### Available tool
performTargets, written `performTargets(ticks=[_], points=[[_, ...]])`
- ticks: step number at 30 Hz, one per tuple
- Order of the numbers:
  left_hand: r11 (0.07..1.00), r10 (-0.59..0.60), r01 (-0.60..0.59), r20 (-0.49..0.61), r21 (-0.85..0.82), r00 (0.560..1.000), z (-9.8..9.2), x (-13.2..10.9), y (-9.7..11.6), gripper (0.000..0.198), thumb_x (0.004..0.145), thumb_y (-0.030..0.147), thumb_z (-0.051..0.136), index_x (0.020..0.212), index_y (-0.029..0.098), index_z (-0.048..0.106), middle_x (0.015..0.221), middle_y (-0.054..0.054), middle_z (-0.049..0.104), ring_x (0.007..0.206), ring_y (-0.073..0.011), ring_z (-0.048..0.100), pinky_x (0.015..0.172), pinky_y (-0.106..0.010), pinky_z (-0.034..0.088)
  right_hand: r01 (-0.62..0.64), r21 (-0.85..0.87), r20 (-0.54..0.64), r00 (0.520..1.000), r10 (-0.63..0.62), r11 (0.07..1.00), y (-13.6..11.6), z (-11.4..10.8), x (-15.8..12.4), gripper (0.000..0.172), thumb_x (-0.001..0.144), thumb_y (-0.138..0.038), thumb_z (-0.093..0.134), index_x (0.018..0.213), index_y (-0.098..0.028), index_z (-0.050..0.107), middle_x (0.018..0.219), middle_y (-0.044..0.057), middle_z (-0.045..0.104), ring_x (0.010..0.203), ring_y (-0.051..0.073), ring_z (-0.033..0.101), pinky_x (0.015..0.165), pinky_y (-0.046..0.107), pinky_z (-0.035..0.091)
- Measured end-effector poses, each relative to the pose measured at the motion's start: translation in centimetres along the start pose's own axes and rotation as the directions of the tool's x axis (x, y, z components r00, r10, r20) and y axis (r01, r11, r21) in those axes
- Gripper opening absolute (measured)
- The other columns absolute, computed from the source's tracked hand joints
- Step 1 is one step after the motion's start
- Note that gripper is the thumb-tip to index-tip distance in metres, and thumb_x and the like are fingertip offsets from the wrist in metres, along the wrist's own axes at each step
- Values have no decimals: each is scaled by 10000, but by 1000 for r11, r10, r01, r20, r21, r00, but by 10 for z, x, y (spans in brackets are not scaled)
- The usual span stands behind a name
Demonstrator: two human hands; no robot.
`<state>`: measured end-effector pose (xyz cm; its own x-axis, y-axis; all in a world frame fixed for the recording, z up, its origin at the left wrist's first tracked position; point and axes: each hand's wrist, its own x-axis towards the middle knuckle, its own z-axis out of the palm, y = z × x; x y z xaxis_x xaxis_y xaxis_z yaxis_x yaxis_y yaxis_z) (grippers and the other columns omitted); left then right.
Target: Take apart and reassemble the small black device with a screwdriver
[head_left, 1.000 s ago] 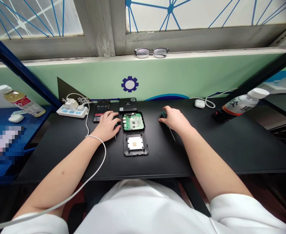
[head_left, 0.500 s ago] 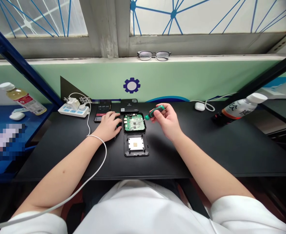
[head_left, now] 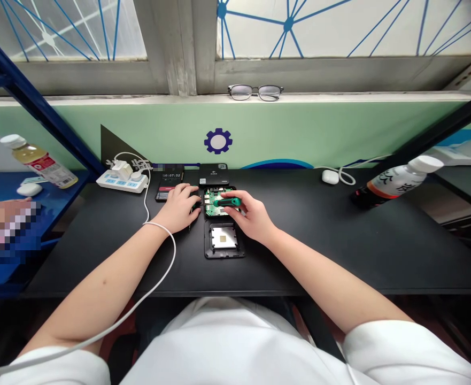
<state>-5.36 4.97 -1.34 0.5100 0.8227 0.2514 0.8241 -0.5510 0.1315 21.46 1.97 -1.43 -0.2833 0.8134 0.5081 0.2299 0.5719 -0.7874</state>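
A green circuit board [head_left: 211, 209] sits in a black square housing, partly covered by my right hand [head_left: 250, 215]. That hand's fingers close around a green-and-black screwdriver [head_left: 230, 202], held over the board with its handle to the right; its tip is hard to make out. My left hand [head_left: 179, 207] lies on the table left of the housing, fingers spread. Under its fingertips show bits of a dark-and-green tool [head_left: 197, 205], mostly hidden. Just in front of the board is a black cover [head_left: 208, 247] with a silver metal plate [head_left: 224, 237] and a small tan square pad.
Behind the board lie a black box [head_left: 213, 175] and a phone with a running timer [head_left: 171, 176]. A white power strip [head_left: 122, 182] stands left; its cable [head_left: 167, 267] crosses my left forearm. To the right are a white earphone case [head_left: 330, 177] and a bottle [head_left: 395, 182].
My right hand has moved left with the screwdriver, from beside the housing to over the board. My left hand stays put. A blurred hand now appears at the far left.
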Motion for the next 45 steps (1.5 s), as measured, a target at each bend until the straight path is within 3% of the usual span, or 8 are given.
performTargets(ticks=[12,22,29,45], points=[[1000,8,-8,-3,-1,1000,2,0,-2,278,983,273,659,1214,182,785,1536,-190,625,1464,-436,474,1139,-676,489,0,9,0,1000,0,1000,4,3,2,288,1018,-364,709,1287,-264,684,1275,92,806,1108,240,815,979,425,701],[1000,18,-18,-21,0,1000,2,0,-3,267,990,270,650,1216,208,780,1526,-166,635,1455,-415,481,1127,-652,499,-35,68,-75,996,40,997,-1,-2,2,319,1002,-466,737,1256,-280,689,1279,90,807,1080,252,817,912,416,710],[999,26,-30,-109,-28,994,4,2,-5,231,1038,252,585,1111,220,801,1411,-147,710,1388,-379,535,1118,-620,513,-68,186,-112,990,90,980,1,-4,2,353,974,-481,781,1245,-283,671,1278,84,812,1129,255,811,953,427,707],[995,33,-45,-136,-87,990,-1,4,-4,241,1069,262,563,1057,230,802,1341,-135,731,1323,-348,545,1138,-592,488,-68,192,-118,989,92,979,3,-6,2,434,972,-581,757,1251,-271,639,1267,105,807,1107,249,810,941,428,711]])
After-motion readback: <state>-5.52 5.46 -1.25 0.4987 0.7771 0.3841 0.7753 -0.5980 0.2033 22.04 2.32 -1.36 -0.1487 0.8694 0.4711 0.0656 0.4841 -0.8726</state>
